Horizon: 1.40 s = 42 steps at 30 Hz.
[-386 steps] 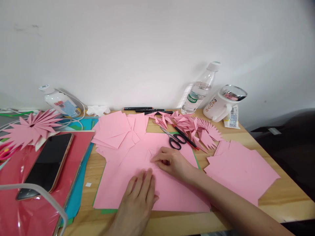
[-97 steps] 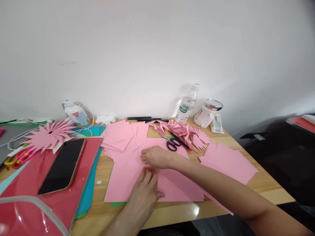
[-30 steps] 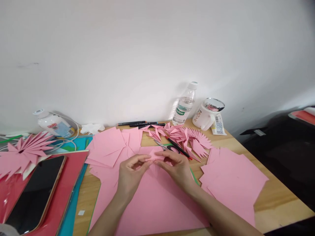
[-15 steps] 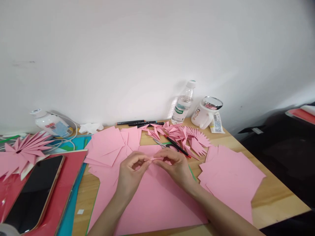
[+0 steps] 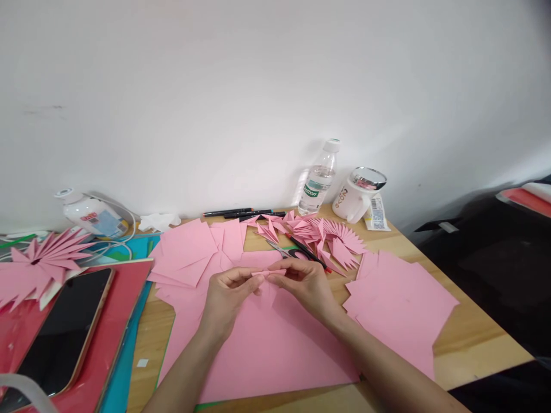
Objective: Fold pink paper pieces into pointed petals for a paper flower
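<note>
Between my two hands is a small folded pink paper [image 5: 268, 272], its edge held roughly level. My left hand [image 5: 230, 295] pinches its left part between thumb and fingers. The right part is pinched the same way by my right hand [image 5: 307, 287]. Both hands are close together above a large pink sheet [image 5: 275, 350] lying on the table. Just beyond my right hand are scissors [image 5: 286, 250] and a black pen [image 5: 307, 251]. Folded pink paper pieces [image 5: 336, 235] lie behind them, some joined in a curved fan.
Pink paper squares lie at left [image 5: 185, 249] and right [image 5: 402, 310]. Black pens [image 5: 245, 214], a water bottle [image 5: 317, 183] and a white mug [image 5: 355, 198] stand or lie near the wall. A phone [image 5: 62, 332] rests on a red folder [image 5: 124, 292] at left.
The folded paper between my fingers has turned so more of its edge shows. My hands stay in nearly the same place, and the view has shifted slightly.
</note>
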Available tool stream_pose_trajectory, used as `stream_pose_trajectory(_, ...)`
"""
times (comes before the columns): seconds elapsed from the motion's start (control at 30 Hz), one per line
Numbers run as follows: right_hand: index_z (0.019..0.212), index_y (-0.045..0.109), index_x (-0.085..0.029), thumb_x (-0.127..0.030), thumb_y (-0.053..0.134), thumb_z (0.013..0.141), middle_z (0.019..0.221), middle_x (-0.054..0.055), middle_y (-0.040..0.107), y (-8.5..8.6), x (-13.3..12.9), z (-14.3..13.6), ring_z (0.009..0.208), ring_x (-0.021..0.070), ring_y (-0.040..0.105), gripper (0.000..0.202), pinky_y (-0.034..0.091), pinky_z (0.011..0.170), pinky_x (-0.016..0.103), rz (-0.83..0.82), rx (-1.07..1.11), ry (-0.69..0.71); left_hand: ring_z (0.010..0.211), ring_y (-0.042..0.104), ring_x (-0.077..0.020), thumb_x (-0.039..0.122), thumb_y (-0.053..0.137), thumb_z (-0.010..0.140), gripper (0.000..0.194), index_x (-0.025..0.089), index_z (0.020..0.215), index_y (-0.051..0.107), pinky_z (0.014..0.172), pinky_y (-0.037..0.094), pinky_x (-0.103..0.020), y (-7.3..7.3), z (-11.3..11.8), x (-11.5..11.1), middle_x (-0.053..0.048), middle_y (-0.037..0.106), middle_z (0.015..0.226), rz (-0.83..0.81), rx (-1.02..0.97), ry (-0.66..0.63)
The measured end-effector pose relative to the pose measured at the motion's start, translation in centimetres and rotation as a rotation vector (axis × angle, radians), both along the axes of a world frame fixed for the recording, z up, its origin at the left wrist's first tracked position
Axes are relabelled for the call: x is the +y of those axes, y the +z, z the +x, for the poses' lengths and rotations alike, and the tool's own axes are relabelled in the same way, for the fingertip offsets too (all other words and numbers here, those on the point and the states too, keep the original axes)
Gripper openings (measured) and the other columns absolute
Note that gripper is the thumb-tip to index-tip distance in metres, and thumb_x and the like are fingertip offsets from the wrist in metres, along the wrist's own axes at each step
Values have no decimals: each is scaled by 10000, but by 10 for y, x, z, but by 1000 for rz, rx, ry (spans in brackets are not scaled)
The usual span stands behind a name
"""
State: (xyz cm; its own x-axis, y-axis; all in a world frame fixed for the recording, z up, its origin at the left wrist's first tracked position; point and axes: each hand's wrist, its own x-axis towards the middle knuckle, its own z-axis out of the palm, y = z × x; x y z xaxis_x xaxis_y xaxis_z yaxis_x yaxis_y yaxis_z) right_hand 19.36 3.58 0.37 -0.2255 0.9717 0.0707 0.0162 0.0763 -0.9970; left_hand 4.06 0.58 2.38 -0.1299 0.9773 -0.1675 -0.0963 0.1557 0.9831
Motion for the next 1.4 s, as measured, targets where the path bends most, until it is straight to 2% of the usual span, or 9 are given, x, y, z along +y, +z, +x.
stream_pose_trajectory(0.23, 736, 708, -167, -339, 701, 661, 701, 47, 686, 3, 1, 2, 571, 129, 545, 187, 419, 526, 252, -35, -15, 61, 515, 550, -99, 241, 756, 559, 128, 152, 641, 717, 557, 464, -225, -7, 0, 1, -19, 674, 614, -10, -35, 9)
stream_pose_trajectory(0.5, 672, 663, -149, -338, 693, 661, 664, 38, 654, 7, 1, 3, 593, 128, 539, 191, 416, 545, 252, -54, -57, 108, 472, 510, -65, 209, 730, 588, 79, 147, 610, 687, 502, 416, -181, -7, 3, 0, 19, 628, 549, -17, 6, 3)
stream_pose_trajectory(0.87, 637, 601, -140, -287, 690, 654, 609, -10, 554, 5, 3, 5, 549, 89, 457, 172, 349, 531, 235, -141, -74, 216, 459, 502, -65, 179, 738, 555, 74, 146, 555, 671, 490, 401, -185, -10, 1, 1, 19, 624, 544, -50, -1, -56)
stream_pose_trajectory(1.07, 631, 610, -139, -327, 711, 638, 595, -14, 538, 5, 7, 8, 541, 87, 441, 213, 332, 529, 239, -142, -50, 218, 534, 554, -88, 223, 734, 608, 100, 156, 679, 716, 579, 438, -199, -10, -4, 1, 1, 658, 593, -52, 30, -132)
stream_pose_trajectory(1.23, 643, 603, -143, -336, 709, 643, 600, -13, 551, 2, 8, 8, 534, 85, 446, 220, 333, 514, 235, -118, -41, 198, 532, 565, -100, 268, 732, 619, 131, 147, 665, 713, 586, 446, -207, -8, -4, 1, -2, 643, 545, -18, 75, -114)
stream_pose_trajectory(1.4, 705, 620, -153, -347, 738, 610, 679, 1, 605, 2, 6, 7, 569, 92, 490, 246, 361, 527, 233, -112, -32, 164, 487, 583, -113, 259, 760, 573, 230, 159, 775, 718, 535, 454, -224, -9, -4, 2, 6, 655, 578, -12, 60, -72)
